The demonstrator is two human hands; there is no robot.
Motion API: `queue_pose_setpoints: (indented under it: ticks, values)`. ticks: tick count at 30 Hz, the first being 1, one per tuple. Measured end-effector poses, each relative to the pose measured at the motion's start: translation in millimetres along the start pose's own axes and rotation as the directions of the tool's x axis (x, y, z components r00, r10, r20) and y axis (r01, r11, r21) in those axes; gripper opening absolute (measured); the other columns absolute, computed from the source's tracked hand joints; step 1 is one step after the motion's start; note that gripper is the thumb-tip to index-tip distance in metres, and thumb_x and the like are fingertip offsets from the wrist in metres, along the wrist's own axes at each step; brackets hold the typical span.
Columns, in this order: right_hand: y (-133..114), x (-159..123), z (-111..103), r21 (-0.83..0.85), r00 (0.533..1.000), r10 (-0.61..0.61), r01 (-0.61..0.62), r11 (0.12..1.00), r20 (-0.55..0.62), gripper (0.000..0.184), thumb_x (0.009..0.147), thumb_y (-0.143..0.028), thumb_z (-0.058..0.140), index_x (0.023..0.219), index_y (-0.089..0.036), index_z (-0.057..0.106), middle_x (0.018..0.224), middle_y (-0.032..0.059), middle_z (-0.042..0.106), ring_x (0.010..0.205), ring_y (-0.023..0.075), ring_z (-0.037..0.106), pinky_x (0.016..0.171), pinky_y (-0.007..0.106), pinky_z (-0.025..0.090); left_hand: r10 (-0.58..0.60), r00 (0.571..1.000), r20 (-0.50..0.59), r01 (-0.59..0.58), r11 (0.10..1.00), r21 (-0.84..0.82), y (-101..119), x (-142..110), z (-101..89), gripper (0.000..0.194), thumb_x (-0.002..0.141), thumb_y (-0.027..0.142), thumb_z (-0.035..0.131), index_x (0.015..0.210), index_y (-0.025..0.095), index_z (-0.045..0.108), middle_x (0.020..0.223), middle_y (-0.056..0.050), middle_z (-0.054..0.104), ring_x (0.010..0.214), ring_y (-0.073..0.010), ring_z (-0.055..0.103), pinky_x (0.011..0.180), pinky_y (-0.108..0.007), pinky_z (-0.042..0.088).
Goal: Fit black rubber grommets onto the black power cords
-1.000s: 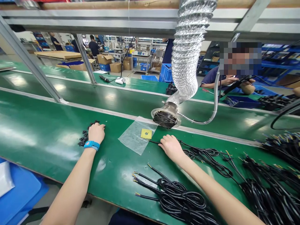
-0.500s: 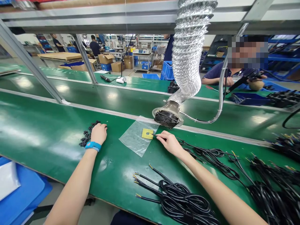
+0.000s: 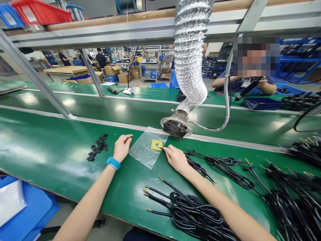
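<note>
Duct (image 3: 192,57): silver, ribbed, hanging over bench (image 3: 62,144); black fan grille (image 3: 175,129) at its mouth, just behind the bag.
Coiled cables (image 3: 198,214): near edge, more at right by the forearm.
Black parts (image 3: 97,147): loose pile, left of left hand (image 3: 121,149).
Plastic bag (image 3: 141,150): clear, flat, between hands.
Yellow pad (image 3: 153,144): square, round centre hole, on bag.
Right hand (image 3: 176,159): pinching black cable (image 3: 161,148), tip at pad's right edge.
Left hand: pinching small dark piece (image 3: 131,136), details unclear.

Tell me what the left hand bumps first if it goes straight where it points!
Probably the clear bag, but I can't tell how high the left hand is, so it might pass over.
</note>
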State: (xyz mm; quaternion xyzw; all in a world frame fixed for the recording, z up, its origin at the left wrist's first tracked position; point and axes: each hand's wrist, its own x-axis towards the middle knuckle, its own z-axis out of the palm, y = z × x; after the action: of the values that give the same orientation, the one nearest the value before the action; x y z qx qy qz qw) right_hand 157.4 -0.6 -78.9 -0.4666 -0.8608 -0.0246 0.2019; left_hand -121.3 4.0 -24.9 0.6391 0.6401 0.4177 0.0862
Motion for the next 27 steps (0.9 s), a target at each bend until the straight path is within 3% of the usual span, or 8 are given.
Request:
queue_pose_setpoints:
  ticks: [3, 6, 10, 13, 15, 21, 27]
  values:
    - [0.8, 0.0, 0.4, -0.008, 0.999, -0.003, 0.003, 1.000, 0.037, 0.027, 0.096, -0.017, 0.043, 0.103, -0.017, 0.069, 0.082, 0.0067, 0.061, 0.073, 0.0164, 0.061, 0.063, 0.026, 0.042, -0.063, 0.992, 0.106, 0.093, 0.944, -0.316, 28.1, 0.7, 29.9, 0.026, 0.080, 0.032, 0.060, 0.095, 0.016, 0.073, 0.096, -0.009, 0.071, 0.086, -0.0206, 0.063, 0.080, -0.033, 0.049]
    - [3.4, -2.4, 0.3, 0.065, 0.998, 0.012, -0.008, 0.998, -0.057, 0.030, 0.098, -0.020, 0.040, 0.105, -0.016, 0.069, 0.083, 0.0072, 0.063, 0.073, 0.0168, 0.062, 0.065, 0.026, 0.043, -0.160, 0.953, 0.259, 0.284, 0.773, -0.567, 48.2, 2.4, 59.3, 0.028, 0.071, 0.034, 0.071, 0.091, 0.015, 0.073, 0.091, -0.009, 0.071, 0.077, -0.0179, 0.061, 0.073, -0.030, 0.049]
    - [8.8, -6.2, -4.4, 0.330, 0.948, 0.139, -0.038, 0.943, -0.286, 0.034, 0.101, -0.026, 0.035, 0.106, -0.015, 0.067, 0.082, 0.0070, 0.065, 0.072, 0.0163, 0.062, 0.066, 0.026, 0.046, -0.206, 0.914, 0.350, 0.399, 0.616, -0.679, 58.7, -5.4, 82.5, 0.041, 0.067, 0.043, 0.077, 0.095, 0.012, 0.072, 0.084, -0.008, 0.069, 0.068, -0.0143, 0.060, 0.065, -0.028, 0.049]
    - [9.6, -7.0, -8.7, 0.480, 0.927, 0.196, -0.020, 0.877, -0.320, 0.034, 0.100, -0.030, 0.036, 0.102, -0.017, 0.067, 0.079, 0.0064, 0.065, 0.069, 0.0160, 0.062, 0.065, 0.026, 0.048, -0.191, 0.866, 0.463, 0.498, 0.418, -0.760, 60.5, -16.3, 86.9, 0.044, 0.065, 0.040, 0.083, 0.095, 0.010, 0.072, 0.081, -0.007, 0.068, 0.067, -0.0127, 0.060, 0.068, -0.029, 0.051]
    - [7.9, -6.6, -10.3, 0.524, 0.929, 0.200, -0.007, 0.852, -0.313, 0.033, 0.099, -0.030, 0.037, 0.099, -0.018, 0.068, 0.079, 0.0064, 0.066, 0.069, 0.0162, 0.062, 0.065, 0.026, 0.048, -0.157, 0.843, 0.515, 0.536, 0.337, -0.774, 61.8, -21.6, 86.3, 0.043, 0.065, 0.037, 0.084, 0.095, 0.010, 0.072, 0.080, -0.007, 0.068, 0.068, -0.0122, 0.060, 0.068, -0.028, 0.051]
    - [3.1, -5.2, -10.7, 0.564, 0.937, 0.200, -0.003, 0.826, -0.287, 0.032, 0.098, -0.030, 0.039, 0.096, -0.018, 0.068, 0.076, 0.0055, 0.065, 0.066, 0.0162, 0.061, 0.064, 0.027, 0.047, -0.106, 0.812, 0.574, 0.578, 0.285, -0.765, 64.3, -23.7, 82.5, 0.039, 0.069, 0.034, 0.083, 0.097, 0.009, 0.072, 0.082, -0.008, 0.069, 0.069, -0.0118, 0.061, 0.070, -0.027, 0.050]
    - [3.3, -5.8, -11.0, 0.502, 0.951, 0.178, -0.028, 0.864, -0.254, 0.034, 0.098, -0.032, 0.038, 0.096, -0.018, 0.069, 0.069, 0.0038, 0.062, 0.060, 0.0149, 0.057, 0.060, 0.025, 0.045, -0.108, 0.808, 0.579, 0.583, 0.284, -0.761, 61.5, -23.0, 81.9, 0.038, 0.070, 0.033, 0.082, 0.098, 0.009, 0.072, 0.082, -0.008, 0.069, 0.069, -0.0119, 0.062, 0.071, -0.028, 0.051]
